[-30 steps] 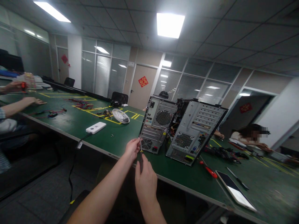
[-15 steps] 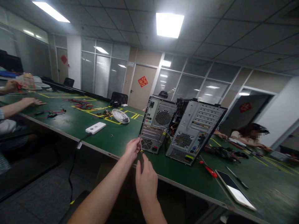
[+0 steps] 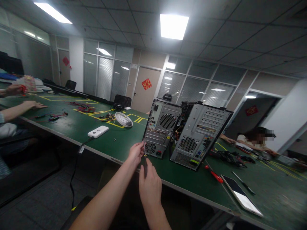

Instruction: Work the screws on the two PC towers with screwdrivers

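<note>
My right hand (image 3: 151, 182) is wrapped round the dark handle of a screwdriver (image 3: 145, 161), its shaft pointing up and away from me. The tip meets the lower left corner of a computer case (image 3: 160, 123), which stands upright with its rear panel towards me. Beside the tip, the fingers of my left hand (image 3: 136, 152) are pinched together against that corner. Whatever they hold, if anything, is too small to make out. A second computer case (image 3: 202, 134) stands just to the right, its rear also facing me.
Small screws (image 3: 114, 139) lie left of my hands, near a white power bank (image 3: 98, 131) with a cable. Right of the cases are a red-handled screwdriver (image 3: 216, 175), a phone (image 3: 242, 195) and black cables (image 3: 231, 158). People sit at both ends of the green table (image 3: 72, 134).
My hands, the screwdriver and both cases stay almost exactly where they were. At the far left, another person's raised hand with a red object has shifted slightly.
</note>
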The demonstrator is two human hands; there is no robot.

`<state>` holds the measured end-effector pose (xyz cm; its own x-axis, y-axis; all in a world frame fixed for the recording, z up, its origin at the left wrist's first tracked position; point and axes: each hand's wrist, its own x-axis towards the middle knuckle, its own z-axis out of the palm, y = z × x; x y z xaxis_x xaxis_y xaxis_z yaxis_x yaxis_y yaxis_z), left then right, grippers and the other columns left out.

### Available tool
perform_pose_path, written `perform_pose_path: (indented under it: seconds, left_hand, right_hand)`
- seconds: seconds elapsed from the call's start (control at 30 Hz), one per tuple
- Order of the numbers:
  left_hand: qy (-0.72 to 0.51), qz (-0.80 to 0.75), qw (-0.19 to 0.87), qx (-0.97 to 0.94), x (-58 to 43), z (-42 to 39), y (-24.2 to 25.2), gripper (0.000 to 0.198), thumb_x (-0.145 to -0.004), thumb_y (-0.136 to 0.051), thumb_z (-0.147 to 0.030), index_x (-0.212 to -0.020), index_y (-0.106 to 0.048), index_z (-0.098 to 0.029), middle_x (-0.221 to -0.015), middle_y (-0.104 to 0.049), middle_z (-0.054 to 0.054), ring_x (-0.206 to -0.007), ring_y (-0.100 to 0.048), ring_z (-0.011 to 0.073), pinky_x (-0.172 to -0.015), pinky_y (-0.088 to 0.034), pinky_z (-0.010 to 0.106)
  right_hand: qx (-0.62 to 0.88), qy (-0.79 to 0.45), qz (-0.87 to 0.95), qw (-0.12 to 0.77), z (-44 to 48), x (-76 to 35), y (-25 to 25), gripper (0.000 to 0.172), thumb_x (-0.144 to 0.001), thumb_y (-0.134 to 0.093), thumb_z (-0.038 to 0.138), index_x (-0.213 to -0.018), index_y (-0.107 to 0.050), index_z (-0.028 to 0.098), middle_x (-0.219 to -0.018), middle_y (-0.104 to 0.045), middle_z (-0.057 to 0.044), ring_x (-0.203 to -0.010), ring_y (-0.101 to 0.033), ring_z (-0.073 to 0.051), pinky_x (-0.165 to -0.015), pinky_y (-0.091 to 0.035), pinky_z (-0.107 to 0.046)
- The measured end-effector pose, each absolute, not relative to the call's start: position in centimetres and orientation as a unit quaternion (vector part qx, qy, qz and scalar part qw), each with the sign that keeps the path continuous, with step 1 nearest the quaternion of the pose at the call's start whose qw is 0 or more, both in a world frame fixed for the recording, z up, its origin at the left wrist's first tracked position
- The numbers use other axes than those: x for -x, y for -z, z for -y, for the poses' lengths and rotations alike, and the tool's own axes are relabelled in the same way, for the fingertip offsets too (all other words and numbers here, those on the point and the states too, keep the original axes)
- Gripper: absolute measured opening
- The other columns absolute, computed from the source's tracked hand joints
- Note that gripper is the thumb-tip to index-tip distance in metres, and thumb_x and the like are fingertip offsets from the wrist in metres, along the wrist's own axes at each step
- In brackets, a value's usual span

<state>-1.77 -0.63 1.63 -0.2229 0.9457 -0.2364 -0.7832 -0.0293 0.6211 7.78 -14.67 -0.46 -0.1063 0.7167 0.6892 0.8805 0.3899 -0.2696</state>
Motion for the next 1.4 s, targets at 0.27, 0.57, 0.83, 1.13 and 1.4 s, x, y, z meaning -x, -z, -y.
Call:
perform_pose_path:
  seconds: [0.27,0.57,0.83,1.13,1.4]
  left_hand:
    - [-0.711,-0.340,0.603,-0.125,1.6,0.5,-1.4,0.030,-0.071,-0.092,-0.019,-0.076,-0.063,-0.013,-0.067,-0.067,0.000,-0.046,-0.050,0.0028,-0.043,-0.026,0.016]
    - [-0.720,-0.321,0.601,-0.128,1.6,0.8,-1.4,0.022,-0.079,-0.086,-0.014,-0.079,-0.064,-0.013,-0.070,-0.070,0.002,-0.047,-0.050,0.0022,-0.043,-0.030,0.014]
    - [-0.718,-0.278,0.616,-0.165,2.3,1.4,-0.9,0.022,-0.078,-0.084,-0.011,-0.083,-0.063,-0.014,-0.086,-0.078,0.007,-0.055,-0.058,0.0050,-0.047,-0.038,0.016]
    - [-0.722,-0.253,0.616,-0.188,2.5,1.3,-0.5,0.025,-0.075,-0.085,-0.011,-0.086,-0.063,-0.015,-0.092,-0.080,0.008,-0.061,-0.062,0.0066,-0.050,-0.040,0.015]
    - [-0.723,-0.246,0.608,-0.216,2.5,0.9,0.2,0.031,-0.074,-0.088,-0.018,-0.087,-0.060,-0.016,-0.094,-0.079,0.009,-0.067,-0.067,0.0094,-0.053,-0.042,0.016]
  right_hand:
    - [0.538,0.098,0.735,0.402,14.7,-7.8,0.3,0.042,-0.109,-0.038,0.032,-0.138,-0.063,0.015,-0.111,-0.075,-0.015,-0.092,-0.075,-0.024,-0.076,-0.058,-0.031]
    - [0.536,0.090,0.733,0.409,14.6,-7.9,0.2,0.040,-0.109,-0.041,0.030,-0.138,-0.064,0.014,-0.113,-0.075,-0.016,-0.096,-0.075,-0.024,-0.082,-0.058,-0.032]
    - [0.536,0.044,0.733,0.416,14.6,-8.0,-0.1,0.044,-0.111,-0.038,0.036,-0.139,-0.066,0.018,-0.108,-0.076,-0.013,-0.096,-0.076,-0.024,-0.082,-0.057,-0.031]
    - [0.504,-0.021,0.741,0.442,15.1,-7.8,-0.2,0.041,-0.101,-0.047,0.024,-0.139,-0.063,0.017,-0.126,-0.073,-0.015,-0.107,-0.074,-0.024,-0.091,-0.057,-0.034]
    - [0.515,-0.015,0.750,0.415,14.9,-7.9,0.7,0.045,-0.106,-0.038,0.028,-0.143,-0.059,0.015,-0.124,-0.074,-0.016,-0.110,-0.075,-0.026,-0.093,-0.058,-0.037]
